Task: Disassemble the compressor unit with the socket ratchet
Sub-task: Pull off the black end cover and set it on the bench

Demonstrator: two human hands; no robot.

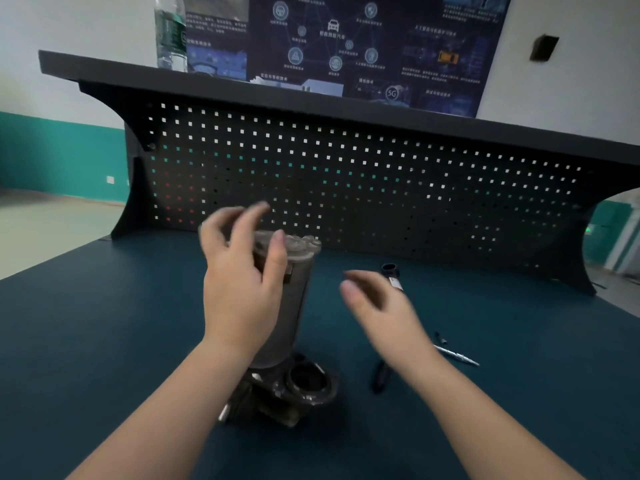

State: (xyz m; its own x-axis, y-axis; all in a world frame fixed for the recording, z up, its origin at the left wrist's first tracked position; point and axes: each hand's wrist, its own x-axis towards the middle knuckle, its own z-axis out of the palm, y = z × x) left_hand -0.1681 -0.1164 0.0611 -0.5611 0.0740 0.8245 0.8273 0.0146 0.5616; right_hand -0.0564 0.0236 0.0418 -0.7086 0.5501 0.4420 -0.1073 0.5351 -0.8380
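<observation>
Standing upright at frame centre, the compressor unit (pixel 284 306) had the left hand (pixel 239 282) loosely cupped round its top, grip uncertain. Right hand (pixel 377 310) hovered relaxed, empty, over the socket ratchet (pixel 393 277). Risk: tall housing tipping if released.

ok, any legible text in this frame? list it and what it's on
"5G": in a circle on the wall poster.
Other poster text: Chinese captions, too blurred to read.
Water bottle label: too blurred.
Small white label on the ratchet: too small.
Compressor unit: no readable marking.
</observation>
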